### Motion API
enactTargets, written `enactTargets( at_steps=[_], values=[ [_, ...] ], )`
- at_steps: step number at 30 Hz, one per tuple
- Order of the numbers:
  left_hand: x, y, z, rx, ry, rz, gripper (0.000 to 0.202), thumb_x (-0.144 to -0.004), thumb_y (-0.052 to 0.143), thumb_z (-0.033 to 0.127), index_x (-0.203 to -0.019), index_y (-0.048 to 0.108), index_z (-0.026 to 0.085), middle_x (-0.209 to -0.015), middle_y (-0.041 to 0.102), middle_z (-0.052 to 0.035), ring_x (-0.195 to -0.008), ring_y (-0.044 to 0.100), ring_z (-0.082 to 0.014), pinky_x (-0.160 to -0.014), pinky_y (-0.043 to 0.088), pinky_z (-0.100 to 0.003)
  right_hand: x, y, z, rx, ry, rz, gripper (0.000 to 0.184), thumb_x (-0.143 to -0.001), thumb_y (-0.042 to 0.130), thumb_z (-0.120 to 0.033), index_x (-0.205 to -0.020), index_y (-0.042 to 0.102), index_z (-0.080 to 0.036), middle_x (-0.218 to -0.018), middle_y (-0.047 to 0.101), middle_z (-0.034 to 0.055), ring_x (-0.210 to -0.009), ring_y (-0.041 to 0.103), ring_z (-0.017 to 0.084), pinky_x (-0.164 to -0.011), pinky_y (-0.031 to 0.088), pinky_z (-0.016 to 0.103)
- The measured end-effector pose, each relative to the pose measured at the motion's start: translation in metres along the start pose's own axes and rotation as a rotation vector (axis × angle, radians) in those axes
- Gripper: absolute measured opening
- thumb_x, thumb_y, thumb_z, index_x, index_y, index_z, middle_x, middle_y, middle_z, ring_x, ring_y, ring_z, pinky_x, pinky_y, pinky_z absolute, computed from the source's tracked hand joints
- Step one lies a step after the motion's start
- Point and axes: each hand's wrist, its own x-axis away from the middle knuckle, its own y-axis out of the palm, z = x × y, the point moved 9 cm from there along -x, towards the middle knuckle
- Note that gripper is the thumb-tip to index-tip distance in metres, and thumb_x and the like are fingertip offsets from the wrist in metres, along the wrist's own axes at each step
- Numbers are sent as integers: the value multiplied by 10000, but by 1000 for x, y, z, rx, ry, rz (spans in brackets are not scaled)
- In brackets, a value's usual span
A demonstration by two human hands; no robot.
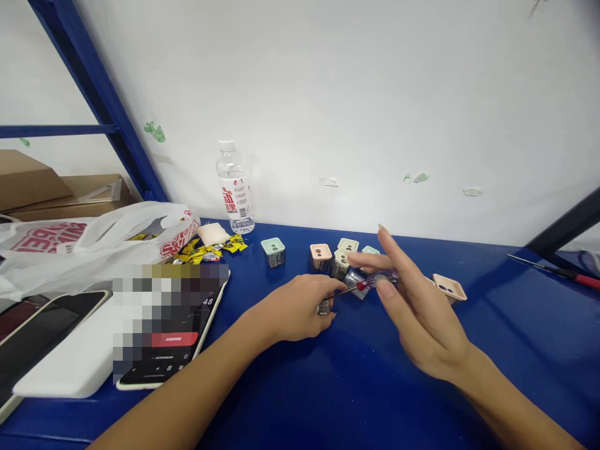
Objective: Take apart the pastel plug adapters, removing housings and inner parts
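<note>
My left hand (304,306) is closed on a small metal sharpener piece (324,307) above the blue table, its fingers hiding much of it. My right hand (422,312) grips the clear purple handle of a screwdriver (375,281) between thumb and fingers, index finger raised. The screwdriver's thin shaft points left, its tip at the metal piece. Just beyond my hands stand several two-hole pencil sharpeners, among them a pink one (320,257) and a cream one (349,245). A mint-green sharpener (273,251) stands apart to the left. A peach sharpener top (449,287) shows right of my right hand.
At the back stands a water bottle (237,194) near yellow wrappers (199,252) and a white plastic bag (107,234). Phones (173,350) and a white slab (70,356) lie at left. A red-handled tool (557,272) rests at right by a blue frame post.
</note>
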Motion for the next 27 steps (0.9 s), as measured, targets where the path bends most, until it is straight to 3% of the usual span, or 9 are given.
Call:
enactTargets(
  at_steps=[3, 5, 8, 10, 15, 17, 20, 24, 27],
  values=[
    [0, 0, 1, 14, 15, -2, 451, -784, 566, 162, -1234, 570, 157, -1168, 647, -71, -1024, 614, -240, -875, 489, -360, 0, -7, -5, 65, -55, 81, 505, -917, 557, -199, -1396, 424, -294, -900, 686, 9, -777, 647, 141, -732, 524, 269],
    [0, 1, 1, 26, 15, -4, 467, -782, 567, 158, -1249, 562, 168, -1162, 649, -64, -1031, 612, -234, -888, 484, -354, 0, -8, -9, 107, -99, 93, 449, -882, 625, -263, -1316, 518, -299, -833, 675, 1, -735, 637, 150, -715, 523, 283],
    [0, 0, -1, 8, -4, 0, 453, -779, 579, 168, -1232, 573, 151, -1102, 669, -76, -971, 629, -234, -853, 495, -353, 0, 0, -5, 46, -57, -5, 517, -970, 448, -267, -1467, 310, -245, -1151, 628, 79, -1042, 600, 199, -891, 494, 362],
    [0, 0, -1, -8, -4, 0, 443, -776, 582, 172, -1219, 578, 145, -1090, 671, -83, -953, 634, -240, -834, 499, -355, 0, 3, -1, -1, -10, -29, 551, -979, 378, -182, -1501, 209, -232, -1215, 606, 84, -1109, 576, 184, -934, 478, 360],
    [0, 1, 1, 3, 19, -13, 461, -778, 553, 138, -1238, 569, 169, -1162, 650, -79, -1031, 615, -242, -881, 484, -356, -1, -8, -8, 90, -95, 96, 384, -874, 632, -244, -1251, 569, -284, -827, 688, 0, -740, 642, 152, -717, 525, 291],
    [0, 1, -1, -2, -1, -9, 461, -778, 564, 146, -1239, 566, 162, -1132, 661, -84, -999, 623, -239, -869, 487, -356, -1, -3, -6, 71, -87, 37, 449, -930, 541, -292, -1372, 466, -264, -1036, 673, 55, -919, 636, 194, -813, 515, 351],
    [0, 0, -2, -12, -10, -11, 455, -776, 581, 163, -1231, 563, 152, -1125, 657, -91, -970, 622, -239, -852, 489, -360, -1, 3, -2, -7, -31, -36, 567, -978, 376, -183, -1508, 183, -240, -1260, 579, 91, -1133, 559, 205, -955, 458, 406],
    [1, 1, 0, -6, 6, -31, 430, -783, 560, 153, -1213, 573, 160, -1140, 650, -88, -994, 616, -243, -845, 488, -351, -1, -4, -5, 11, -78, 58, 509, -898, 566, -143, -1366, 460, -312, -895, 683, 4, -808, 634, 155, -770, 515, 311],
    [1, 1, -1, -12, -1, -26, 429, -781, 555, 144, -1209, 577, 168, -1137, 655, -80, -989, 620, -241, -836, 488, -341, -1, 0, -5, 20, -88, 8, 489, -899, 586, -220, -1369, 466, -280, -1005, 663, 42, -905, 617, 182, -801, 511, 332]
  ],
)
